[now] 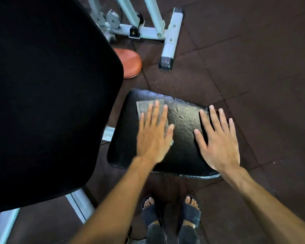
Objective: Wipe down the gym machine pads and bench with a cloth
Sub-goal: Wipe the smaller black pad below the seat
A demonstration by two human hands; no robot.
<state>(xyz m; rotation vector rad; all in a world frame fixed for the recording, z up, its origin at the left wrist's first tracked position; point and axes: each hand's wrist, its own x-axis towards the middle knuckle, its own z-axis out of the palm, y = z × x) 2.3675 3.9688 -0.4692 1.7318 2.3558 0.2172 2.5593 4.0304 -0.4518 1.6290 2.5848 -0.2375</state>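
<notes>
On the black seat pad point(181, 124), left hand point(152, 136) flat, fingers spread, pinning the grey cloth point(144, 107) against the pad's far-left corner; nothing gripped, just palm pressure. Right hand point(218, 141) flat too, fingers fanned apart, bare on the pad's right half, bracing. Big black back pad point(48, 95) looming to the left of the seat pad, orange stool point(130, 63) and pale machine frame point(169, 41) beyond its far edge, sandalled feet point(171, 212) just short of its near edge. Likely mid-wipe. Risk here: cloth only pressed, not pinched, so a fast stroke could slide the palm off and bunch it, leaving streaks; near-edge strip easily missed; right palm could smear the part already wiped
</notes>
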